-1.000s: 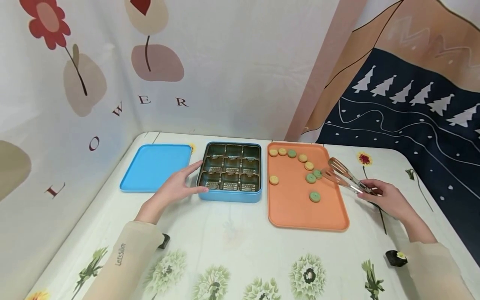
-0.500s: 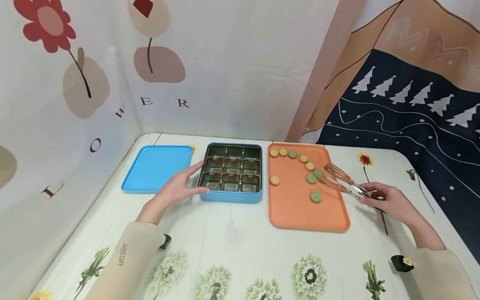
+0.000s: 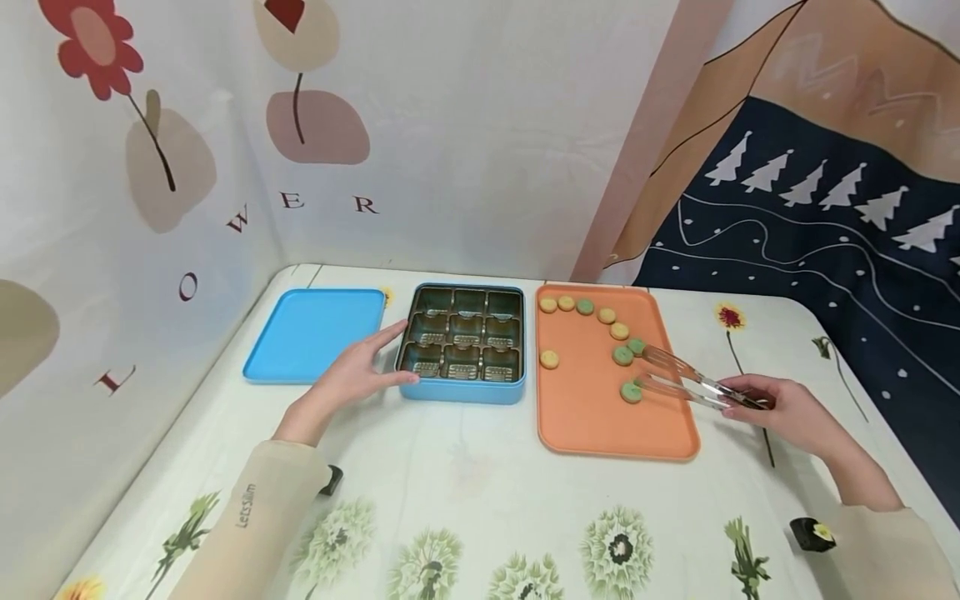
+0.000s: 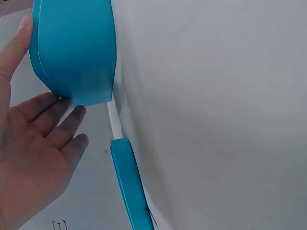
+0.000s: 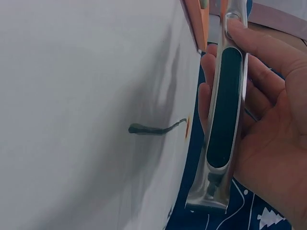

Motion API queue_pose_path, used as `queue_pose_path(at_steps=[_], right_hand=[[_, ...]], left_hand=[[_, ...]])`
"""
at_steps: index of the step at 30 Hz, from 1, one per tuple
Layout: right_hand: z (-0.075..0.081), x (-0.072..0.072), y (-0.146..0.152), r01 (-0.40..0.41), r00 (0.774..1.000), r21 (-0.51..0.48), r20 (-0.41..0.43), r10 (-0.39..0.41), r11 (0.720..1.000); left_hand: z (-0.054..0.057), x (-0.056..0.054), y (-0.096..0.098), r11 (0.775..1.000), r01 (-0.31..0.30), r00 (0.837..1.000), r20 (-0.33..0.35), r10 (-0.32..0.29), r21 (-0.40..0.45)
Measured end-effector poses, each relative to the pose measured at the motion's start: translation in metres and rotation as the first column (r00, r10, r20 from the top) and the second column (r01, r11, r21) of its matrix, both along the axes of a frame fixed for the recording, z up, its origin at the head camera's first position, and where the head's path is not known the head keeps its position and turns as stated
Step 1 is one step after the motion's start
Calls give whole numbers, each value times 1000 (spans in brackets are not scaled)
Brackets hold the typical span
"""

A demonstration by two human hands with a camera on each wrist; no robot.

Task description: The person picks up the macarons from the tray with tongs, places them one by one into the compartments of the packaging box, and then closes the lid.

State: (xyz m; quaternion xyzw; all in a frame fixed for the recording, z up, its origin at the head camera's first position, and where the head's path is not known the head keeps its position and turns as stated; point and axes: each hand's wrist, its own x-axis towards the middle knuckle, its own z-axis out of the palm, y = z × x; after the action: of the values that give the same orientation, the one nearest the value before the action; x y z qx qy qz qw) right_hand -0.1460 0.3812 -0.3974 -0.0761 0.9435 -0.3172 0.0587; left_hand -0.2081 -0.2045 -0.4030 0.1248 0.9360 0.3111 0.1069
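My left hand (image 3: 358, 377) touches the left side of a blue box (image 3: 461, 392), its thumb and fingers spread around the near left corner. In the left wrist view the thumb lies along the box's edge (image 4: 34, 48). A dark insert (image 3: 465, 321) with several square compartments sits in the box; no cookies show in it. My right hand (image 3: 783, 408) grips metal tongs (image 3: 705, 382) by the handle, with their jaws apart. The lower tip reaches a green cookie (image 3: 631, 392) on an orange tray (image 3: 600, 425); the upper tip is beside another green cookie (image 3: 636, 347).
Several yellow and green cookies lie on the tray, mostly along its back, including a yellow cookie (image 3: 549, 360) at the left. A flat blue lid (image 3: 311, 333) lies left of the box. Curtains (image 3: 465, 167) hang behind the flower-patterned tablecloth (image 3: 465, 467).
The tongs have swung toward the tray's front, from the paired green cookies to the single nearer green one. My right hand has shifted slightly right and down. The left hand stays at the box.
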Motion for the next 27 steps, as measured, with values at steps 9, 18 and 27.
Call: queue_pose_path(at_steps=[9,18,27], right_hand=[[2,6,-3,-36,999,59,7,35,998],[2,8,-9,-71,996,135,-48,78,988],[-2,8,-12,-53,972,188,-216,94,981]], left_hand=[[0,0,1,1000,-1,1000,4,1,-13],[-2,1,-2,1000,-2,1000,2,2,-22],[-3,1,-2,1000,-1,1000,2,1,-8]])
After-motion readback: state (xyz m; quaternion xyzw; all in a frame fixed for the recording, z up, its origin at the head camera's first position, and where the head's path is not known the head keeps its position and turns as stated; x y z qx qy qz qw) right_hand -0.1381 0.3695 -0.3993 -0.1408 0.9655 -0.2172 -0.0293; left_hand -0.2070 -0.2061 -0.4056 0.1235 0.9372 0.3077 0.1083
